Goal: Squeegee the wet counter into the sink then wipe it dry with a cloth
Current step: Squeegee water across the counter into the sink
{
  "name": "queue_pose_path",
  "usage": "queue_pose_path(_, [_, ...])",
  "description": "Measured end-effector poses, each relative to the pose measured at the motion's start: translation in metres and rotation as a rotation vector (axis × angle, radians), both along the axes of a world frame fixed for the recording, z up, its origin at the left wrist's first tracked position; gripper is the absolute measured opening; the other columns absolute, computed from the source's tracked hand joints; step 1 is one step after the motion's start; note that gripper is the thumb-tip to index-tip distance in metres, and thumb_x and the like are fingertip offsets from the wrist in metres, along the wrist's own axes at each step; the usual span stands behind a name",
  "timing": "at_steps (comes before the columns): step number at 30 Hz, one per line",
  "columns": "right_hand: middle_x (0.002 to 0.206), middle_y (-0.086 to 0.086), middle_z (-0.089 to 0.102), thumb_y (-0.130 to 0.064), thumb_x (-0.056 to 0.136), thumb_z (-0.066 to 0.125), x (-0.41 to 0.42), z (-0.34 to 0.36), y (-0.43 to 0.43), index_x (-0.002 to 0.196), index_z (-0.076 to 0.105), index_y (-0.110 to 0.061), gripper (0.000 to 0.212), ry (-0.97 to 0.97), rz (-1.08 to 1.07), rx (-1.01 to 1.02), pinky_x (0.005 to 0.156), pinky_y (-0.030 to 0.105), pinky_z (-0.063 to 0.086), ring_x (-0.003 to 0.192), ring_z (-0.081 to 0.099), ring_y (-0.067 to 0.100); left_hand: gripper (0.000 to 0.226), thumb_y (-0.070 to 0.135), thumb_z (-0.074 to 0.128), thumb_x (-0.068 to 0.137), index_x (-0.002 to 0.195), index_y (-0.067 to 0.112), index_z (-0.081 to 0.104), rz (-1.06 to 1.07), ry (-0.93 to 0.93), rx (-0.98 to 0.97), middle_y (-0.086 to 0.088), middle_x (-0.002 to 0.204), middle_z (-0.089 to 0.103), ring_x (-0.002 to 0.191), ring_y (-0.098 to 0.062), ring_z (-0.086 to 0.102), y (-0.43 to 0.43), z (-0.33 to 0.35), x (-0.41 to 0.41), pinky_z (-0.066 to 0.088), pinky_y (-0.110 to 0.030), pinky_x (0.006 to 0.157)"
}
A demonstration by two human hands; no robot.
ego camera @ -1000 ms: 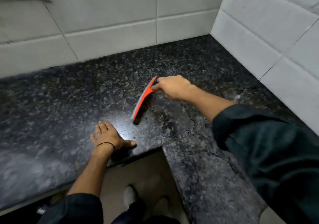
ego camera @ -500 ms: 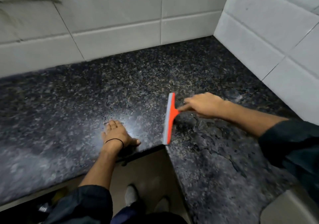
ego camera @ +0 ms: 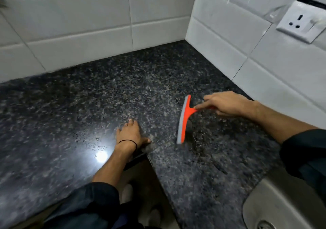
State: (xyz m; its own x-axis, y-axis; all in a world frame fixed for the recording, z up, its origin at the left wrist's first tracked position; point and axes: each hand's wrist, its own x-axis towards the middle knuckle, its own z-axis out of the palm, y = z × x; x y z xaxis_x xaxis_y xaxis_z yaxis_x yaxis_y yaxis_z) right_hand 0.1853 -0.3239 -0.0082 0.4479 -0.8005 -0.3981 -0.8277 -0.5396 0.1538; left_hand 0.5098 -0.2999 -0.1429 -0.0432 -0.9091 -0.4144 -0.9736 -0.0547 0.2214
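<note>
An L-shaped counter of dark speckled polished granite runs along two walls of white rectangular glazed tiles, and a stainless-steel sink is set into it at the lower right of the view, with part of its round drain showing. Up and to the left of the sink, well apart from its rim, the right hand grips the short handle of an orange plastic squeegee with a grey rubber strip. Its fingers curl round the handle and the index finger stretches along it toward the blade. The blade stands almost straight away from the viewer, with the rubber strip on the side away from the sink. Its near end is blurred, so I cannot tell whether the whole edge meets the stone. Between the blade and the sink the granite shows a darker, glistening wet patch. Farther left of the sink, by the inner corner of the counter's front edge, the left hand lies flat and palm down on the stone, fingers straight and thumb spread toward the sink. A thin black band circles its wrist. Both arms wear dark sleeves pushed up the forearm. A bright spot of reflected light sits on the granite just left of that wrist. High above the sink, a white wall socket with a switch is mounted on the tiles.
</note>
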Motion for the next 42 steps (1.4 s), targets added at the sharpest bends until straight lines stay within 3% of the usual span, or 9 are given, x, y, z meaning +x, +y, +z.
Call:
queue_pose_path(2, [0.111, -0.005, 0.054, -0.016, 0.091, 0.046, 0.019, -0.004, -0.027, 0.142, 0.043, -0.052, 0.062, -0.063, -0.041, -0.045, 0.076, 0.036, 0.046, 0.110, 0.057, 0.022, 0.052, 0.059, 0.068, 0.078, 0.106, 0.017, 0.060, 0.042, -0.011, -0.117, -0.011, 0.121, 0.064, 0.109, -0.030, 0.060, -0.013, 0.008, 0.001, 0.040, -0.045, 0.103])
queue_pose_path(4, [0.110, -0.002, 0.054, -0.014, 0.088, 0.045, 0.040, -0.011, -0.058, 0.141, 0.045, -0.052, 0.065, -0.108, -0.092, -0.085, 0.076, 0.039, 0.046, 0.110, 0.058, 0.025, 0.054, 0.056, 0.068, 0.080, 0.113, 0.013, 0.059, 0.082, -0.019, -0.198, -0.013, 0.123, 0.063, 0.114, -0.032, 0.058, -0.029, 0.011, 0.001, 0.039, -0.044, 0.103])
queue_pose_path(7, [0.113, 0.000, 0.057, -0.011, 0.089, 0.048, 0.071, -0.023, -0.103, 0.140, 0.049, -0.049, 0.064, -0.165, -0.140, -0.118, 0.080, 0.039, 0.047, 0.111, 0.060, 0.028, 0.108, 0.058, 0.074, 0.075, 0.152, 0.005, 0.020, 0.086, -0.034, -0.118, -0.015, 0.162, 0.016, 0.148, -0.032, 0.018, -0.049, 0.010, 0.000, 0.019, -0.050, 0.117])
queue_pose_path(9, [0.118, 0.001, 0.059, -0.011, 0.091, 0.047, 0.091, -0.029, -0.131, 0.138, 0.051, -0.049, 0.060, -0.185, -0.149, -0.126, 0.082, 0.040, 0.048, 0.112, 0.060, 0.029, 0.129, 0.060, 0.077, 0.070, 0.155, 0.005, -0.003, 0.070, -0.020, 0.011, -0.013, 0.164, -0.009, 0.152, -0.029, -0.003, -0.064, 0.009, 0.003, 0.010, -0.052, 0.119])
queue_pose_path(14, [0.124, 0.004, 0.056, -0.006, 0.093, 0.044, 0.128, -0.047, -0.190, 0.136, 0.053, -0.047, 0.060, -0.187, -0.162, -0.140, 0.076, 0.041, 0.044, 0.110, 0.059, 0.032, 0.150, 0.059, 0.084, 0.059, 0.151, 0.002, -0.020, 0.038, -0.023, 0.211, -0.014, 0.160, -0.026, 0.150, -0.031, -0.016, -0.095, 0.003, 0.007, 0.010, -0.049, 0.122])
queue_pose_path(25, [0.123, 0.005, 0.064, -0.016, 0.094, 0.048, 0.071, -0.041, -0.141, 0.134, 0.056, -0.039, 0.047, -0.090, -0.238, -0.019, 0.090, 0.041, 0.049, 0.114, 0.063, 0.030, 0.155, 0.052, 0.091, 0.051, 0.152, 0.001, -0.015, 0.092, 0.022, 0.161, -0.015, 0.161, -0.022, 0.150, -0.032, -0.013, -0.099, -0.003, 0.004, 0.014, -0.044, 0.122])
queue_pose_path(28, [0.123, 0.008, 0.064, -0.019, 0.095, 0.048, 0.044, -0.048, -0.099, 0.133, 0.053, -0.025, 0.039, -0.066, -0.323, -0.012, 0.090, 0.043, 0.049, 0.114, 0.061, 0.031, 0.156, 0.057, 0.090, 0.050, 0.153, 0.005, -0.015, 0.084, 0.075, 0.132, -0.012, 0.161, -0.023, 0.150, -0.030, -0.014, -0.094, -0.003, 0.012, 0.010, -0.043, 0.123])
queue_pose_path(36, [0.122, 0.002, 0.060, -0.010, 0.090, 0.047, -0.005, -0.048, -0.014, 0.139, 0.049, -0.031, 0.053, -0.023, -0.366, 0.006, 0.090, 0.045, 0.050, 0.116, 0.059, 0.026, 0.144, 0.070, 0.078, 0.058, 0.156, 0.010, -0.009, 0.042, 0.087, 0.054, -0.009, 0.163, -0.016, 0.152, -0.028, -0.008, -0.078, -0.005, 0.020, 0.011, -0.045, 0.123])
queue_pose_path(42, [0.125, -0.005, 0.056, -0.014, 0.091, 0.046, -0.034, -0.033, 0.033, 0.145, 0.039, -0.049, 0.064, 0.059, -0.328, 0.058, 0.087, 0.041, 0.048, 0.118, 0.057, 0.022, 0.114, 0.053, 0.076, 0.076, 0.156, 0.008, 0.009, -0.046, 0.062, -0.002, -0.009, 0.165, 0.000, 0.151, -0.028, 0.005, -0.072, 0.002, -0.001, 0.019, -0.047, 0.121])
